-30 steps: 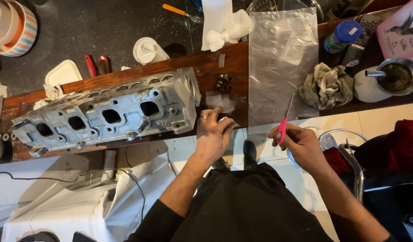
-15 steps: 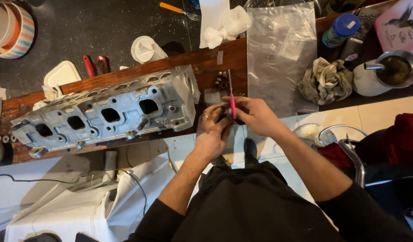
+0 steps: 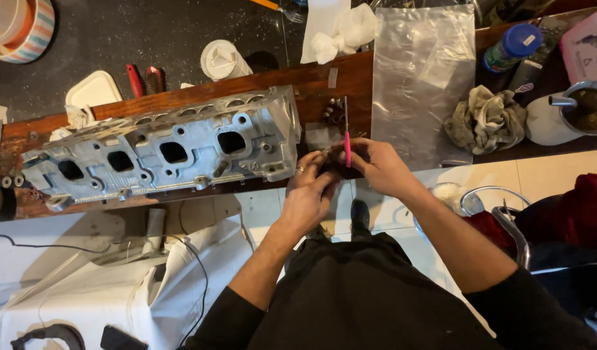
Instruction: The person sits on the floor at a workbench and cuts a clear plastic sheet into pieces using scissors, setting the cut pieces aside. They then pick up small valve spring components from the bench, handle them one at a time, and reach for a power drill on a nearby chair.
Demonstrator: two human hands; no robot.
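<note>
The pink-handled tool (image 3: 347, 144) is held upright in the right hand (image 3: 376, 165), pinched between closed fingers just above the near edge of the wooden desk (image 3: 324, 81). The thin metal shaft is pointed up and away, the pink grip sunk into the fist. The left hand (image 3: 311, 185) is pressed right against the right one, fingers curled together around something small and dark; what that piece is cannot be told, as it is hidden between the two hands. A ring is seen on one left finger.

Just to the left, the aluminium cylinder head (image 3: 162, 152) is laid along the desk, ports facing up, untouched by either hand. A small cluster of dark metal parts (image 3: 334, 111) is set on the wood just beyond the tool tip. Further right, a clear plastic bag (image 3: 421, 78) is spread flat, with a crumpled rag (image 3: 486, 120) and a blue-capped bottle (image 3: 512, 45) beside it, and a metal cup (image 3: 584, 113) at the edge.

As for progress, the work is judged to be in mid-stride: a small part is being handled with the tool, the parts on the desk appear to be waiting their turn, and nothing is being fitted to the cylinder head at this moment.
</note>
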